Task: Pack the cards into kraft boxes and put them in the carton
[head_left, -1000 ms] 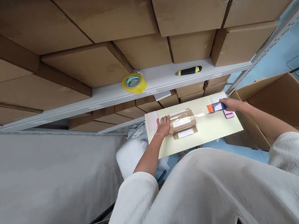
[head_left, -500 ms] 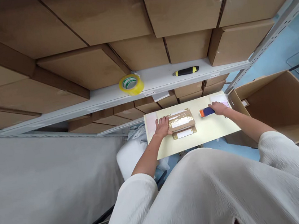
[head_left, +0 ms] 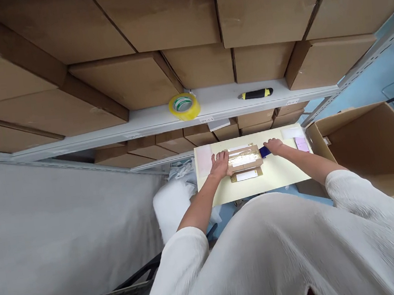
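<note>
A small cardboard box (head_left: 244, 157) with shiny clear tape over white labels lies on the pale yellow board (head_left: 220, 192). My left hand (head_left: 219, 165) grips its left end. In my right hand (head_left: 274, 146) is a flat dark blue packet (head_left: 264, 151), pinched at its outer end. The packet's far end meets the right side of the box and is hidden there. A taped flap with a white label (head_left: 246, 175) lies along the box's near edge.
A yellow tape roll (head_left: 184, 106) and a black-and-yellow utility knife (head_left: 256, 94) lie on the shelf (head_left: 212, 95) among cardboard boxes. An open carton (head_left: 369, 145) stands right of the board, white wrapping (head_left: 171, 205) to its left. A pink slip (head_left: 302, 144) lies at the board's right.
My right hand has moved left, bringing the packet to the box; its orange end is now out of sight. My left hand stays on the box. The view has shifted slightly.
</note>
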